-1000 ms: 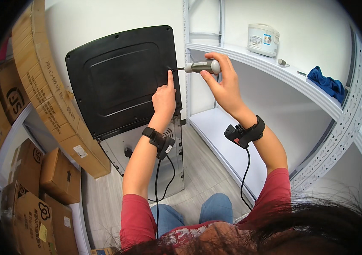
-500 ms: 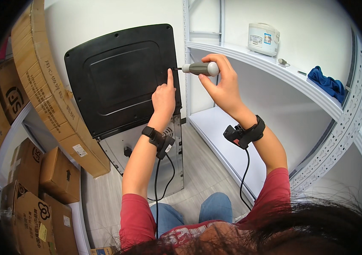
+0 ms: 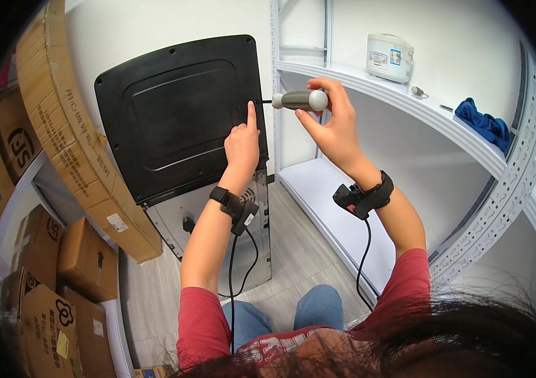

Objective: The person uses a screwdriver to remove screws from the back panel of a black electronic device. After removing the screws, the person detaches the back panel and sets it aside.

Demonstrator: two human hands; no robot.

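My right hand [image 3: 337, 129] holds a screwdriver [image 3: 296, 101] with a grey-green and white handle, thumb below and fingers above. Its dark shaft points left at the right edge of a black panel [image 3: 180, 110], which has screw holes around its rim. The stretched index finger of my left hand [image 3: 242, 142] rests on the panel beside the screwdriver's tip; the other fingers are curled in. Whether a screw sits at the tip is hidden. Below the panel is the metal body [image 3: 233, 233] of a tall appliance. Each wrist wears a black strapped device with a cable.
Cardboard boxes [image 3: 88, 258] crowd the left side, and a tall flat carton [image 3: 82, 132] leans beside the appliance. On the right stands a white metal shelf [image 3: 463, 132] bearing a rice cooker [image 3: 390, 58], a small knob-like part [image 3: 417, 91] and a blue cloth [image 3: 483, 124].
My right hand has shifted slightly right with the screwdriver, and its handle looks turned a little in the fingers. My left hand stays in place.
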